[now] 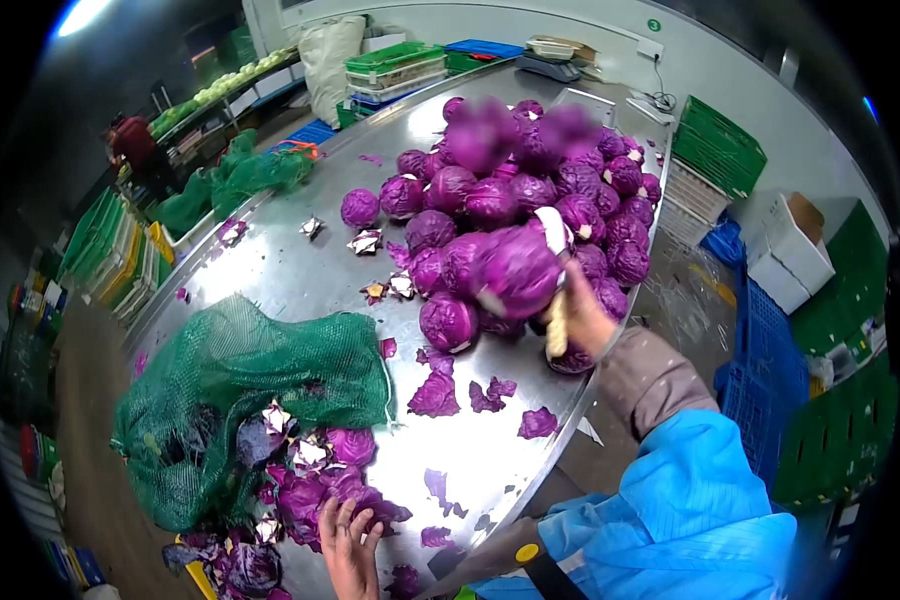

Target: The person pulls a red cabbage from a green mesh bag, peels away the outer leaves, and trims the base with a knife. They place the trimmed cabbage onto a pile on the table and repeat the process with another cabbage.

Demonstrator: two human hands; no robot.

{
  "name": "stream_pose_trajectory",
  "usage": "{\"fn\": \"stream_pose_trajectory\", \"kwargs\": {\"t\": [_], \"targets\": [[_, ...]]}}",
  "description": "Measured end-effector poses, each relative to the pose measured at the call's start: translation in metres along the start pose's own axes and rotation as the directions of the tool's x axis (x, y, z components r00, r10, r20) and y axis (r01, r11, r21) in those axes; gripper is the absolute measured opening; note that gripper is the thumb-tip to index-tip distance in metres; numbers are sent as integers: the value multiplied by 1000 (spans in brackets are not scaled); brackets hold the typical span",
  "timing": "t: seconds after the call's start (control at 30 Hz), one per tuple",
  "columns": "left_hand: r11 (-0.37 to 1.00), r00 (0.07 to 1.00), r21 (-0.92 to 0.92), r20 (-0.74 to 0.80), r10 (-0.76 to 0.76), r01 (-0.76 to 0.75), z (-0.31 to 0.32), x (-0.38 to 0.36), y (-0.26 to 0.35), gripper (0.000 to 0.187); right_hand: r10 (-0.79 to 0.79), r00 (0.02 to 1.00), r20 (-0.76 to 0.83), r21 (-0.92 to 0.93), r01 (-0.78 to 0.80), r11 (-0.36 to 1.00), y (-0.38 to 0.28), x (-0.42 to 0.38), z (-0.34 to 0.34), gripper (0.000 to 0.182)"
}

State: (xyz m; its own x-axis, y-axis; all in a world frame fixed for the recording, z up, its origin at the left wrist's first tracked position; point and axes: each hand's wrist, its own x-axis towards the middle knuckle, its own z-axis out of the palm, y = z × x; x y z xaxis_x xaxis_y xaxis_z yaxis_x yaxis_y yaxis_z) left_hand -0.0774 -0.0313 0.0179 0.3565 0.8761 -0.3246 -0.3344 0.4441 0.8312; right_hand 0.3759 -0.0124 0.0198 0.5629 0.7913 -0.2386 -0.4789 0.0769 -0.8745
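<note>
My right hand [585, 315] is closed round a beige, rope-like handle [557, 325]. Against its fingers is a slightly blurred purple cabbage [515, 270], with a white piece [553, 232] at its upper right that I cannot make out. Behind and beside it lies a large heap of purple cabbages [492, 203]. My left hand [350, 550] has its fingers apart, at loose purple leaves [315, 500] near the table's front edge. Left of those leaves, a green mesh bag [270, 360] lies on the metal table [340, 270], with dark leaves and cut stem ends around it.
Loose leaves [435, 395] are scattered mid-table. Green and clear crates [395, 62] and a scale [548, 65] stand at the far end. Blue crates [765, 370] and a white box [790, 255] are on the right. A person [138, 150] is at the far left.
</note>
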Motion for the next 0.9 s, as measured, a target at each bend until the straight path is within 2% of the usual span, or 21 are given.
{"fn": "stream_pose_trajectory", "kwargs": {"t": [0.03, 0.07, 0.13, 0.23, 0.27, 0.3, 0.37, 0.43, 0.53, 0.63, 0.7, 0.77, 0.8, 0.83, 0.87, 0.9], "targets": [[1000, 998, 24, -60, -5, 7, 1, -1, -1, 59, -41, 996, -80, 20, 43, 999, -12, 5, -23, 61], [1000, 995, 3, -93, -23, 23, 3, -1, 0, 55, -18, 998, -55, 40, 20, 999, -19, 16, -57, 56], [1000, 995, -7, -95, -30, 29, 1, -1, -1, 53, -209, 945, -252, -82, 194, 978, -44, 2, -67, 50], [999, 994, -29, -99, -47, 45, -1, 2, -4, 51, -260, 893, -368, -135, 225, 965, -51, 3, -112, 46], [998, 994, -42, -98, -53, 49, 0, 5, -6, 50, -297, 881, -368, -80, 289, 954, -51, 14, -118, 46], [998, 994, -41, -93, -54, 50, -1, 6, -9, 50, -319, 854, -412, -176, 269, 947, -57, 11, -134, 48], [998, 996, -33, -67, -59, 57, -3, 7, -11, 51, -390, 801, -453, -198, 337, 921, -67, 30, -153, 51], [998, 995, -6, -72, -63, 63, -2, 8, -11, 51, -435, 722, -538, -321, 302, 898, -82, 48, -167, 54], [998, 994, 13, -86, -62, 64, -2, 9, -12, 50, -446, 708, -547, -324, 312, 893, -97, 64, -173, 52], [998, 993, 13, -101, -65, 67, -1, 9, -12, 50, -445, 755, -481, -389, 271, 880, -98, 76, -181, 52], [997, 991, 7, -117, -69, 71, 2, 8, -11, 50, -381, 854, -354, -566, 129, 814, -102, 83, -190, 53], [995, 988, 69, -139, -61, 71, 6, 7, -6, 52, -485, 810, -331, -721, 114, 683, -103, 98, -214, 43], [994, 981, 87, -186, -54, 71, 4, 10, -10, 53, -535, 794, -289, -726, 183, 663, -104, 100, -221, 38], [993, 967, 99, -253, -40, 67, 0, 14, -16, 54, -660, 693, -290, -851, 129, 509, -104, 107, -234, 36], [970, 958, 241, -280, 55, 15, -1, 17, -22, 48, -639, 711, -293, -782, 206, 588, -105, 115, -243, 35], [877, 957, 477, -222, 187, -61, -2, 15, -24, 49, -728, 654, -205, -850, 250, 464, -105, 132, -266, 35]]}}
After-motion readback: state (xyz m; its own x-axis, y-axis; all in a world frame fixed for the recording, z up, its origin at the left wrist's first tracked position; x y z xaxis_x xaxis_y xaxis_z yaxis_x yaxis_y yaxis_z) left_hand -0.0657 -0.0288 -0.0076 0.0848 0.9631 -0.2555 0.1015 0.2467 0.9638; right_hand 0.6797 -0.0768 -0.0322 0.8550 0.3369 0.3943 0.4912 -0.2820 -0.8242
